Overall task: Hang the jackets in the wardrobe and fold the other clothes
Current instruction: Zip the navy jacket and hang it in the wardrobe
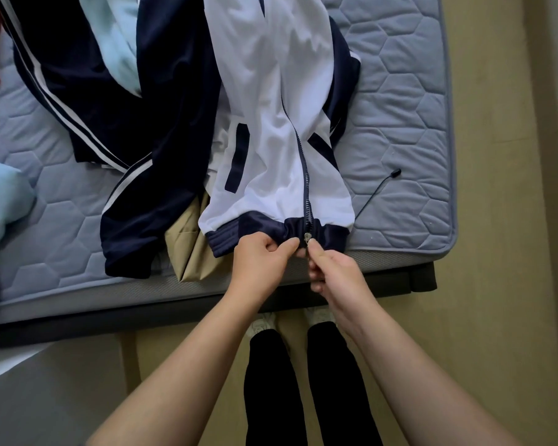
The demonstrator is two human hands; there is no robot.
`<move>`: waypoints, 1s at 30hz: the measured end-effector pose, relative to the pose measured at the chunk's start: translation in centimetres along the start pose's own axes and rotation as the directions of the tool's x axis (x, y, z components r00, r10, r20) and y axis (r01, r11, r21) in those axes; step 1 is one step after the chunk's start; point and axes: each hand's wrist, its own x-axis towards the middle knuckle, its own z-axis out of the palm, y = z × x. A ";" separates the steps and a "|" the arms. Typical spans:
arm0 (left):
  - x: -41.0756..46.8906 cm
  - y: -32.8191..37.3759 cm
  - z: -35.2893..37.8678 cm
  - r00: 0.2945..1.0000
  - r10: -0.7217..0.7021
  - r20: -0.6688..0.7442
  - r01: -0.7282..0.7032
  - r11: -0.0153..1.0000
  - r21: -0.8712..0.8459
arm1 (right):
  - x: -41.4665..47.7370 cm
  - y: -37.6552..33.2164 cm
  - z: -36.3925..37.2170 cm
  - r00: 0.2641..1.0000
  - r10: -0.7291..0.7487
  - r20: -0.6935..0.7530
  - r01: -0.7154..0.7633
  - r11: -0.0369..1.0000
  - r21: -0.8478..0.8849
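Head: left hand (262, 256), right hand (335, 272) at jacket zipper (307, 201)

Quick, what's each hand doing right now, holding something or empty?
Left hand: closed, pinching the navy hem of the white jacket.
Right hand: closed, pinching the zipper pull at that hem.

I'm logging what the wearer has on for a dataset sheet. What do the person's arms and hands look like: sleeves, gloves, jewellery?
The left hand and right hand are bare: no gloves, rings, watch or bracelet show. The left forearm and right forearm are bare too, with no sleeve reaching into view.
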 end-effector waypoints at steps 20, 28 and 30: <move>-0.1 -4.2 -4.2 0.991 -0.074 -0.114 0.107 0.941 0.320 | 1.2 -10.7 1.9 0.956 0.129 0.264 -0.167 0.978 0.127; 1.2 3.0 -2.6 0.942 0.294 -0.165 -0.210 0.895 0.395 | 0.5 -12.7 2.8 0.960 0.089 0.267 -0.090 0.996 -0.007; 2.2 4.2 -1.7 0.926 0.345 -0.151 -0.251 0.864 0.436 | 0.6 -13.3 3.0 0.961 0.082 0.264 -0.081 0.997 -0.015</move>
